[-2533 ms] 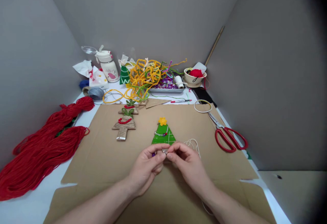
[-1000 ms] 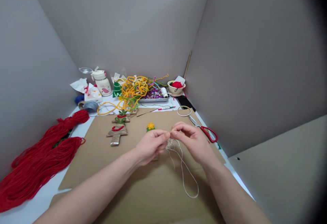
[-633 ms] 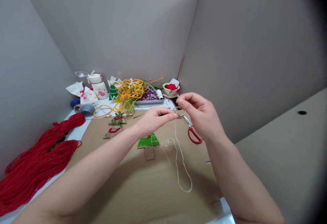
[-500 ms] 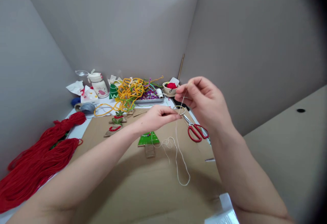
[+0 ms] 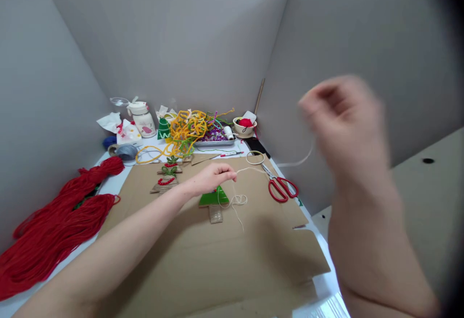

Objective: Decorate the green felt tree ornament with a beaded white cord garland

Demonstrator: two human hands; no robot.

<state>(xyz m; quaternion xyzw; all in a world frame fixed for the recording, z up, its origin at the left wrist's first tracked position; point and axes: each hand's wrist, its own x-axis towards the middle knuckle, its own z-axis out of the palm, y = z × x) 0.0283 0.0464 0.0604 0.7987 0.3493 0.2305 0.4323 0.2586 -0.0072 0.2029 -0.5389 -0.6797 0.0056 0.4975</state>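
Note:
My left hand (image 5: 219,175) is closed in a pinch on a white string (image 5: 250,169), just above a green cardboard Christmas tree (image 5: 214,198) with a brown wrapped trunk. From there the string runs right, curving up toward my right hand (image 5: 346,120). That hand is raised high at the right and smeared by motion, its fingers pinched together on the string's end; whether a needle is in them is too blurred to make out. A loose tangle of the string lies beside the tree, its tail on the cardboard sheet (image 5: 217,269).
Red-handled scissors (image 5: 278,190) and a yellow ring (image 5: 255,157) lie at the right. Red yarn (image 5: 65,240) covers the left edge. Behind are twine-wrapped trees (image 5: 166,182), yellow yarn (image 5: 188,129), a bead tray (image 5: 213,143), a bottle (image 5: 143,120) and a bowl (image 5: 244,129).
My right hand has swung up and right, drawing the string out long. My left hand has moved left and down, toward the green tree. The hanging string loop has been pulled away.

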